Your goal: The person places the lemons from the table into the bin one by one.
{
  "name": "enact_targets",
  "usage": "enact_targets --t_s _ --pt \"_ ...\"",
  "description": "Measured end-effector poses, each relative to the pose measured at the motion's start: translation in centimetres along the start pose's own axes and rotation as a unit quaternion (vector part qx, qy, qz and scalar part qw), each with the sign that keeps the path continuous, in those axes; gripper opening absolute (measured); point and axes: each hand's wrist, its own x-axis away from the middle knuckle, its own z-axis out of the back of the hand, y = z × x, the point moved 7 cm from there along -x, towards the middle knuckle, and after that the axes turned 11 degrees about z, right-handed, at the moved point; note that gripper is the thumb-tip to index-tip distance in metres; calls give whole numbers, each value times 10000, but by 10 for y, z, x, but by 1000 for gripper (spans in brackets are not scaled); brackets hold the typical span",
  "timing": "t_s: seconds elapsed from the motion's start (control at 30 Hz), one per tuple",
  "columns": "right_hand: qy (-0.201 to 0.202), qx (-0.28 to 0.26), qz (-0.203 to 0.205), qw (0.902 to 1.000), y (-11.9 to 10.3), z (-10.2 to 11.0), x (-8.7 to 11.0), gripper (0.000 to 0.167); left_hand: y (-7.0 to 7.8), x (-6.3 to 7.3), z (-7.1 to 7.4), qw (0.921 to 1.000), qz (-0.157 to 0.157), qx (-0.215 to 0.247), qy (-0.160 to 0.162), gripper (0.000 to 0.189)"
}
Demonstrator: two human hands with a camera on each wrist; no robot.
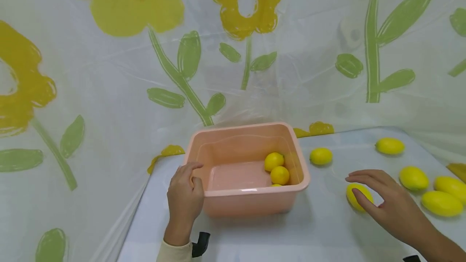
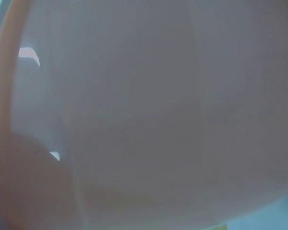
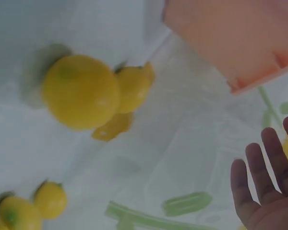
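Observation:
A pink plastic basin point(image 1: 251, 203) stands on the table, with two lemons point(image 1: 279, 175) and a sliver of a third showing inside at its right end. My left hand point(image 1: 185, 191) grips the basin's rim at the front left corner. In the left wrist view the basin's wall point(image 2: 144, 110) fills nearly everything, and that hand's fingers cannot be made out. Over a lemon point(image 1: 352, 198) to the right of the basin hovers my right hand point(image 1: 393, 205), fingers spread and nothing held. The right wrist view has this hand point(image 3: 273, 191) apart from the nearest lemon point(image 3: 79, 91).
One lemon point(image 1: 321, 156) lies just right of the basin, and another point(image 1: 390, 146) farther back. Several more, including one lemon point(image 1: 442, 203), cluster at the right on the white tabletop point(image 1: 291, 237). A flowered curtain point(image 1: 302, 64) hangs behind the table.

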Motion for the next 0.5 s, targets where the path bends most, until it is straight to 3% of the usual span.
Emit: enact_targets --t_s 0.2,0.5 --pt "-321 383 -507 9975 20 0 14 44 1 -2 0 9996 -209 -38 187 32" --pt "-1548 478 -1177 9797 44 -28 26 46 -3 2 -2 9989 -118 4 444 36"
